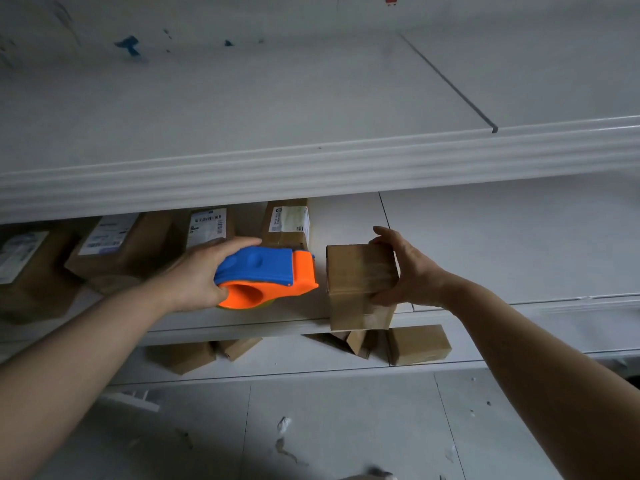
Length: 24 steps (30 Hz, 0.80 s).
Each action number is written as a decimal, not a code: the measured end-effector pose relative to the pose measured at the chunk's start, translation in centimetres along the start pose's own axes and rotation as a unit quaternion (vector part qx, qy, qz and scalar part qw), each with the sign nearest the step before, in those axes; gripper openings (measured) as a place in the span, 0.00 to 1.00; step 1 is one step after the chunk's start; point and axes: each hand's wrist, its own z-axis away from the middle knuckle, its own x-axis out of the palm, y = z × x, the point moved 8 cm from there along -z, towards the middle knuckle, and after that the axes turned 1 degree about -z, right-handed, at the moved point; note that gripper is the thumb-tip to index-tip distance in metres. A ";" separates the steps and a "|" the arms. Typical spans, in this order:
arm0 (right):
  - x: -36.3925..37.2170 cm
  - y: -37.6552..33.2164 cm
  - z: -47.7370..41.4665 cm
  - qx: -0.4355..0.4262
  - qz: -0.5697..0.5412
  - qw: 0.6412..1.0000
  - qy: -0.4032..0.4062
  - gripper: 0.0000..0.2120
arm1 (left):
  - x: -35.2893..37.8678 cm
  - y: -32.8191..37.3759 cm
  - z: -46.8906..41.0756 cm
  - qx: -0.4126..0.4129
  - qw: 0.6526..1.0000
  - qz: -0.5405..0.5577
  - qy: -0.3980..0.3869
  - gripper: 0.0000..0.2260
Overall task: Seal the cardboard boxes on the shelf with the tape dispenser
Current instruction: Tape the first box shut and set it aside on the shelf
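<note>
1. The left hand (194, 271) holds the tape dispenser (266, 275). Its grip is closed around the body, with fingers lying over the blue top.
2. The right hand (405, 271) holds a small cardboard box (360, 282) from the right side. This grip is wide, with fingers curled on the far edge and the thumb on the near one.
3. The box sits at the front edge of the shelf (519, 244), and the orange end of the dispenser is just beside its left side.
4. Labelled boxes (207, 226) lie further back on the same shelf.

Two bare forearms — bare left hand (197, 275), bare right hand (408, 271).
</note>
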 end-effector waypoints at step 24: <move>6.4 -6.7 -0.5 -0.051 0.473 0.879 -0.037 0.48 | 3.6 1.3 -0.1 0.021 0.999 0.031 -0.021 0.40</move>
